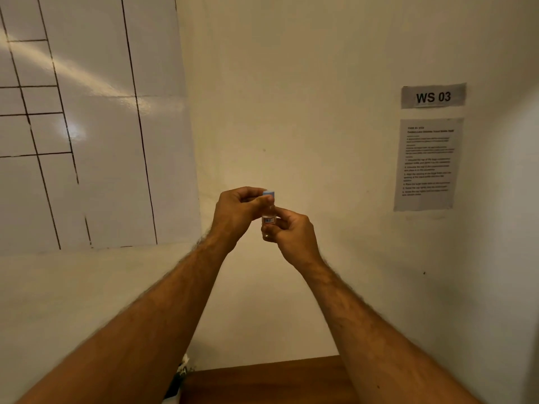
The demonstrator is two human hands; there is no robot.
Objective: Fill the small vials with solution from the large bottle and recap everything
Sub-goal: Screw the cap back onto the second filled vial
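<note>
A small clear vial (268, 217) with a pale blue cap (268, 193) is held upright in the air in front of the wall, at the middle of the view. My right hand (291, 233) grips the vial's glass body from the right and below. My left hand (237, 212) has its thumb and fingers curled round the cap from the left. The vial's lower part is hidden behind my right fingers. The large bottle and other vials are out of view.
A strip of brown wooden table (262, 380) shows at the bottom edge. A sign reading WS 03 (433, 96) and a printed instruction sheet (426, 164) hang on the right wall. A white board with black lines (87, 126) covers the left wall.
</note>
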